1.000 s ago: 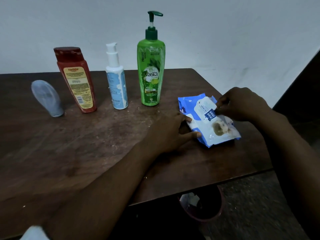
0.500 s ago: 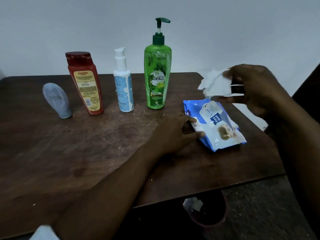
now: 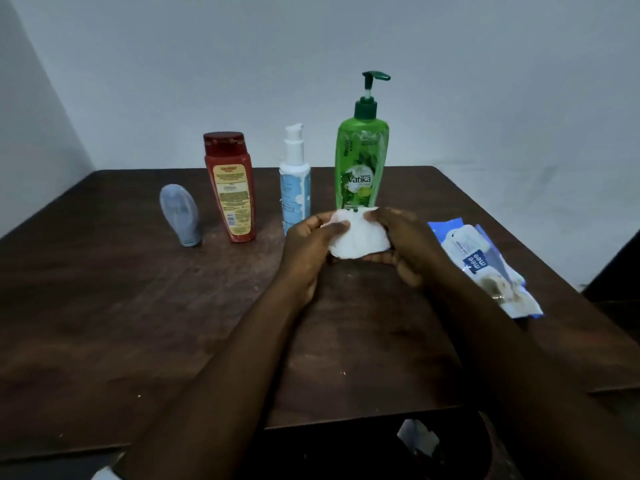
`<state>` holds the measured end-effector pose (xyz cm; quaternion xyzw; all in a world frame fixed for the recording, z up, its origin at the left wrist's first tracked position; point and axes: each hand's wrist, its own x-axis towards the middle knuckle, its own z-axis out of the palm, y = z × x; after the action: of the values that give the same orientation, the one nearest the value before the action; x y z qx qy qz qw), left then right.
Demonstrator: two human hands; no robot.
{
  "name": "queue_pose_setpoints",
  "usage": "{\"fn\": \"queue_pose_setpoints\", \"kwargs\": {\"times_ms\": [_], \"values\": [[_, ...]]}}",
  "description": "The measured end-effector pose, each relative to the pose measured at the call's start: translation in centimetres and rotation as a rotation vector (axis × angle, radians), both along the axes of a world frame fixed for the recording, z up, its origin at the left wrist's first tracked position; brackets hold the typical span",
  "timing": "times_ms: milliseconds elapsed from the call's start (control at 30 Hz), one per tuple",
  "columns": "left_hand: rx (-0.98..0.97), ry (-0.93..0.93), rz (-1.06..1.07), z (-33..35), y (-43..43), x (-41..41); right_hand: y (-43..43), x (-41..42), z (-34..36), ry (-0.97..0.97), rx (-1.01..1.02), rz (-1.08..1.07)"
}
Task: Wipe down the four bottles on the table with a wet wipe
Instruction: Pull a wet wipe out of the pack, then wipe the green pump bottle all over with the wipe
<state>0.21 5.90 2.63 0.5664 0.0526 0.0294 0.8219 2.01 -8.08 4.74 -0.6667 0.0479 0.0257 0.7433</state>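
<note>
Head view: left hand and right hand grip the wipe; green bottle upright just behind it toward counter's far edge, about equally near both.

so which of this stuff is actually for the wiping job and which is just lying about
Job: wet wipe, held by left hand and right hand; grey bottle, red bottle, white pump bottle, green pump bottle; wipes pack.
Lying about: bin under the table.

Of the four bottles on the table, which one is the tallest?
The green Vatika pump bottle, rightmost in the row. Its pump head rises above the red bottle, the white pump bottle and the low grey tube.
</note>
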Motion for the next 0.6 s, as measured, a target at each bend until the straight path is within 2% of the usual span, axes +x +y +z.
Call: {"fn": "queue_pose_setpoints", "kwargs": {"times_ms": [233, 400, 500, 600], "values": [[0.099, -0.061, 0.149, -0.5, 0.9, 0.3, 0.7, -0.2, -2.1, -0.033, 0.134, 0.145], [0.309, -0.338, 0.238, 2.4, 1.0, 1.0, -0.1, 0.3, -2.5, 0.019, 0.231, 0.121], [0.518, -0.52, 0.245, 6.5, 0.8, 2.5, -0.2, 0.6, -2.5, 0.034, 0.285, 0.111], [0.684, -0.566, 0.233, 10.6, 0.5, 4.6, -0.3, 0.9, -2.5, 0.035, 0.283, 0.076]]}}
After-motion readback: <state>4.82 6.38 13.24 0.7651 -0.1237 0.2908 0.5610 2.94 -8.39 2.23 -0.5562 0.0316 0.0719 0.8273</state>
